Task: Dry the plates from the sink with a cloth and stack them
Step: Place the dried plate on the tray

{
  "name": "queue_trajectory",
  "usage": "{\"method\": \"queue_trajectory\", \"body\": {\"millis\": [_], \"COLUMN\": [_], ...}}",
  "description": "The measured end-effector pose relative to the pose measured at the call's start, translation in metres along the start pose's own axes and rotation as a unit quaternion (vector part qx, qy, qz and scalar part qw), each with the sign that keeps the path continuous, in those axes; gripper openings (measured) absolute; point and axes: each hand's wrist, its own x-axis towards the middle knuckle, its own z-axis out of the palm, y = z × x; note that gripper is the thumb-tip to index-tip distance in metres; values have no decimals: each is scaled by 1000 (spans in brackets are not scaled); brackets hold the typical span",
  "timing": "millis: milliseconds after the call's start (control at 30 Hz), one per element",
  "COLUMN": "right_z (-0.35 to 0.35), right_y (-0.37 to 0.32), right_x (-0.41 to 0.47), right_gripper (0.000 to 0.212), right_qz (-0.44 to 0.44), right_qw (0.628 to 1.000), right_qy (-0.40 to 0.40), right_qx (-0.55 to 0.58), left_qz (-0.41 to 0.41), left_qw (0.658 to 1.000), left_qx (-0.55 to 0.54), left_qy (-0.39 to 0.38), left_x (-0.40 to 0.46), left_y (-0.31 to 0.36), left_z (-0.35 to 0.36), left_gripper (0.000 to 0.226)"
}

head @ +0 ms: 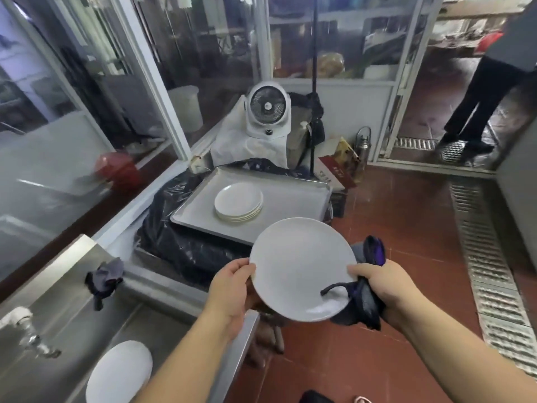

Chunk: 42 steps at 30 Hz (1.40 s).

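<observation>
You hold a white plate (302,267) face up between both hands over the red tile floor. Your left hand (231,289) pinches its left rim; your right hand (377,283) pinches the right rim while also clutching a dark cloth (363,303). The stack of dried plates (239,201) sits on a metal tray (302,196) directly ahead and slightly left, so your left hand is nearer. Another plate (119,370) waits in the sink (69,324) at your lower left.
</observation>
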Motion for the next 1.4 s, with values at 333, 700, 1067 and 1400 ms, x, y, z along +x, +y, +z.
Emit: {"method": "queue_trajectory", "body": {"millis": [333,700,1067,1400], "right_z": [-135,-142,-50,67], "right_y": [-74,-107,-170,-202], "right_x": [83,163,278,363], "right_gripper": [17,22,15,15], "right_qz": [4,18,7,-50], "right_qw": [999,995,985,950], "right_qy": [34,81,64,11], "right_qx": [-8,-56,-161,-309], "left_qz": [-44,-60,-63,-71], "left_qw": [998,997,998,992], "left_qx": [28,35,1,-85], "left_qy": [-41,-15,-6,58], "left_x": [36,104,238,309], "left_y": [6,20,73,99], "left_z": [171,226,203,143], "left_gripper": [17,17,23,20]}}
